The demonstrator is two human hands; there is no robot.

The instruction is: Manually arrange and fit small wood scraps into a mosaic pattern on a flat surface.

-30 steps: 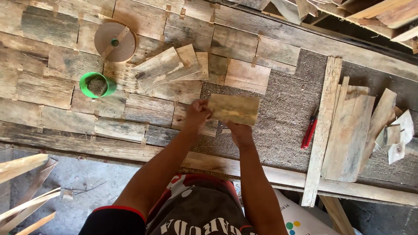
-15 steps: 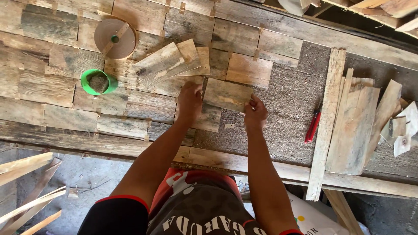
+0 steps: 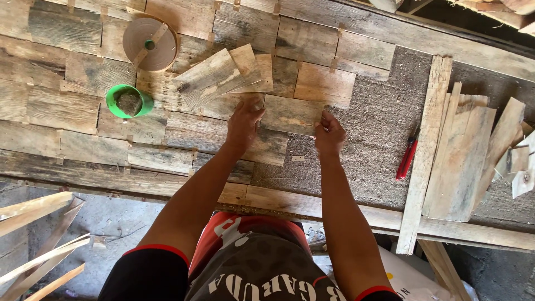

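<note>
Green cup (image 3: 129,102) far left on surface (image 3: 61,111). Left hand (image 3: 243,124) flat, fingers spread, pressing left end of wood piece (image 3: 291,114). Piece's long axis left-right, between hands. Right hand (image 3: 330,134) fingers curled, pinching right end. Red cutter (image 3: 407,159) well right.

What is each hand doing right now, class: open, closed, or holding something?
Left hand: open, fingers spread flat on the left end of the wood piece.
Right hand: fingers curled at the same piece's right edge; grip cannot be told.
</note>
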